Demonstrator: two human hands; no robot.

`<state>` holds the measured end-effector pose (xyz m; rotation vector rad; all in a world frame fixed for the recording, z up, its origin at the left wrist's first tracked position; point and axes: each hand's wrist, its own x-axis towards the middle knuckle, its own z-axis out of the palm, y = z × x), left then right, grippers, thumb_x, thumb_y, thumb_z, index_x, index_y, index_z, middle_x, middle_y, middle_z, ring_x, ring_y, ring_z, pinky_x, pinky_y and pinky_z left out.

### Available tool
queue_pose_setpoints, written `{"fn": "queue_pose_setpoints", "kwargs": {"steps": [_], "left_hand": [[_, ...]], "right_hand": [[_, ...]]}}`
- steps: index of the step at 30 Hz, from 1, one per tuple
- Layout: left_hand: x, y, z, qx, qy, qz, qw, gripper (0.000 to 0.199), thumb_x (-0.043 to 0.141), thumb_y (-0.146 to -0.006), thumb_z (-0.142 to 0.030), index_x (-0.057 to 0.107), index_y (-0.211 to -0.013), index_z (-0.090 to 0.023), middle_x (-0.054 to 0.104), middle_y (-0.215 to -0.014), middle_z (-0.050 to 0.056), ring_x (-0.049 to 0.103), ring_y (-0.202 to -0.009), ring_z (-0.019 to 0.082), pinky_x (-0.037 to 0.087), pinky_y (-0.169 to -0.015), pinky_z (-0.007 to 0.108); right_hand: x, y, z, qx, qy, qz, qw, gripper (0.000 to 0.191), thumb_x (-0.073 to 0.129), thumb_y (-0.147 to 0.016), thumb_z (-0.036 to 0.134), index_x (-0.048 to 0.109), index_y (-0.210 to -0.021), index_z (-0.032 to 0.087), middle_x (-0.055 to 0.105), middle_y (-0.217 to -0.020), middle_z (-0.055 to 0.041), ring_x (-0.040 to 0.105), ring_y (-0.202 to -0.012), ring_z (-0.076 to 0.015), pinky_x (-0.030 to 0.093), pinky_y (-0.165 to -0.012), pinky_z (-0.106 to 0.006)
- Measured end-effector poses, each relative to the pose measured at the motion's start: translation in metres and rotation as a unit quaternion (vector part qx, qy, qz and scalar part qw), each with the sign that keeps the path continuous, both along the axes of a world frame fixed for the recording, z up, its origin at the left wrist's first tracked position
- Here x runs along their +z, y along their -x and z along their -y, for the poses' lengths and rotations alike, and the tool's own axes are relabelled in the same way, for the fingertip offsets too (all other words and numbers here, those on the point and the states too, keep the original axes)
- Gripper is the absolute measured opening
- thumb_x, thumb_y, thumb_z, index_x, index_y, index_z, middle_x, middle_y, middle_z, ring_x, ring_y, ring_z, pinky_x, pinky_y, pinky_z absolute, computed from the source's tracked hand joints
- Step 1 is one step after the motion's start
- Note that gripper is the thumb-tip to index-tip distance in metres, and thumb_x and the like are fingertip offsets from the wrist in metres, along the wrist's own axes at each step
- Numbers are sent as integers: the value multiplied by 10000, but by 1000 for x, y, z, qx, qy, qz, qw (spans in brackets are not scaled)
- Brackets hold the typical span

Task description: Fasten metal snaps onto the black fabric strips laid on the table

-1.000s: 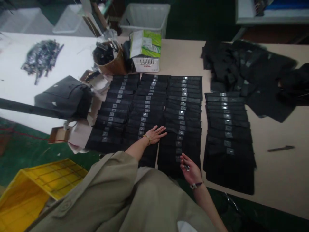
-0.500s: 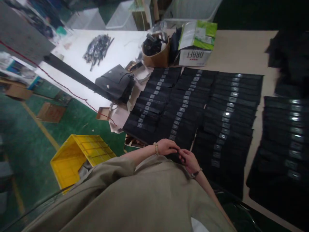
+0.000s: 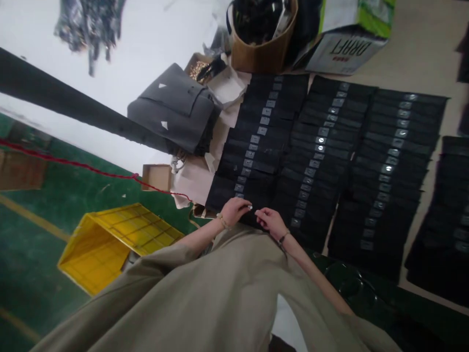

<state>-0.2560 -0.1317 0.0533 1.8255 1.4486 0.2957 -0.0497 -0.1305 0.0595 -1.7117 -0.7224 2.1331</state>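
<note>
Cloths (image 3: 266, 154) are lined up leading away from the left hand (image 3: 233, 211), pinched on a shiny bit (image 3: 249, 207), grip unclear in the right hand (image 3: 273, 222).

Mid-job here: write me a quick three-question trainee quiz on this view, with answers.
1. What is at the fingertips of the left hand?
2. True or false: the right hand has a wristband behind it.
3. What colour is the crate? A: blue; B: yellow; C: white.

Key:
1. A small shiny piece; it is too small to tell exactly what it is.
2. True.
3. B.
</note>
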Motion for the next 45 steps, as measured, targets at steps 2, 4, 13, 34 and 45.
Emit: {"fn": "queue_pose_setpoints", "kwargs": {"steps": [2,4,13,34,45], "left_hand": [[-12,16,-1,77,-2,-45,996,231,563,-972,-301,709,-1115,-195,725,-1113,78,611,-1055,213,472,-956,389],[-23,25,-4,119,-4,-74,990,213,581,-963,-315,708,-1089,-199,715,-1117,77,583,-1060,232,449,-935,402],[-42,36,-9,74,-11,-99,992,195,582,-969,-361,740,-1068,-306,715,-1100,16,546,-1056,218,365,-885,395],[-48,43,-19,33,-30,-57,997,211,667,-914,-377,733,-1112,-342,735,-1102,11,559,-1097,227,316,-921,437],[-52,44,-19,32,-50,-71,996,168,633,-935,-379,759,-1043,-349,739,-1025,8,567,-1037,225,334,-873,425]], "right_hand": [[-8,15,-6,-20,-9,6,1000,463,791,-622,555,586,-737,155,625,-616,10,450,-451,-39,244,-376,-142],[-17,26,-12,-34,-21,6,999,441,767,-643,534,614,-787,147,637,-652,2,481,-480,-46,276,-385,-148],[-51,42,-24,-74,-43,-21,996,416,723,-698,481,668,-903,123,667,-708,-30,545,-504,-70,306,-411,-175],[-58,39,-20,-70,-62,-40,995,449,778,-674,480,683,-927,122,681,-722,-29,552,-486,-71,291,-382,-167],[-64,43,-20,-50,-75,8,996,418,784,-688,503,675,-852,135,673,-688,-19,535,-456,-56,296,-358,-153]]}}
